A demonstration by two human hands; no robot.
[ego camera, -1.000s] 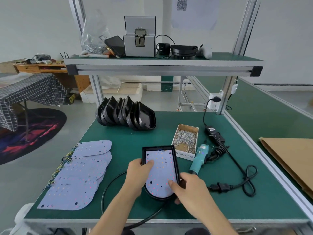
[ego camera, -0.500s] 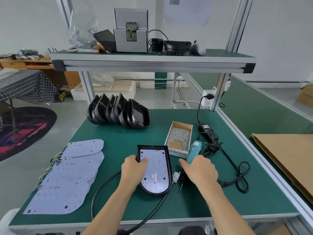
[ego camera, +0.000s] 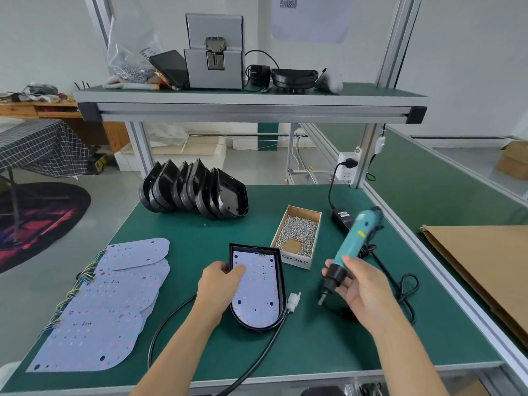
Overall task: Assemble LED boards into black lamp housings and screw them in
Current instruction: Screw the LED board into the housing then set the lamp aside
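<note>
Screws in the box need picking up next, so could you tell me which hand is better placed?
Probably the right hand: it holds the driver beside the box, while the left hand steadies the board in the housing.

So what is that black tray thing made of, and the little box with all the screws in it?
The black lamp housing looks like moulded plastic: smooth, slightly glossy, with thin even walls. The screw box looks like cardboard: brown inside, white printed outside, with folded edges. The screws look like metal, silvery and shiny.
</note>
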